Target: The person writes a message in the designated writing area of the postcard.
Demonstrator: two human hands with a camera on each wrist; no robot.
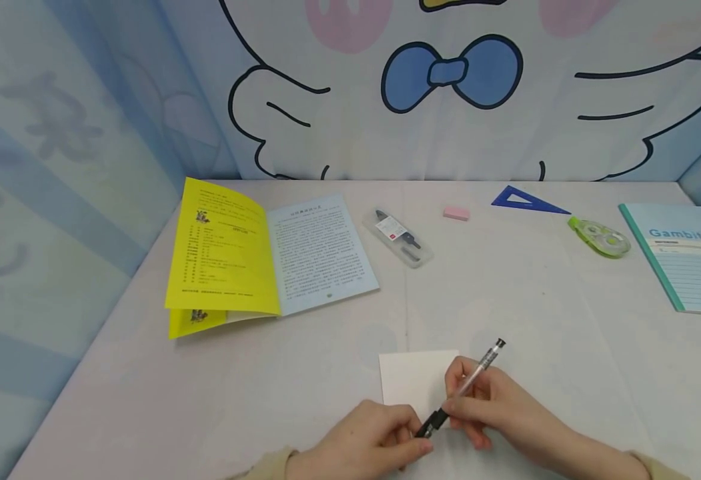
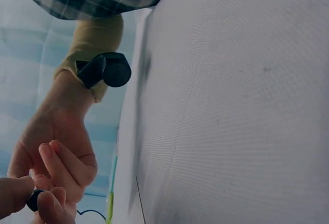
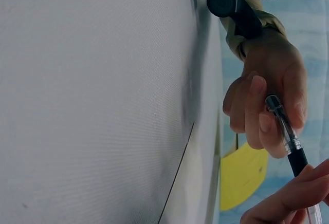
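Both hands meet at the frame's bottom centre over a white card (image 1: 413, 377): right hand (image 1: 494, 407) fingers curled around a clear pen's (image 1: 467, 385) barrel, left hand (image 1: 365, 447) pinching its black tip end.

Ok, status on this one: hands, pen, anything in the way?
Left hand pinches the pen's black end. Right hand grips the pen barrel. White card lies under them. Nothing in the way; booklet sits well off.
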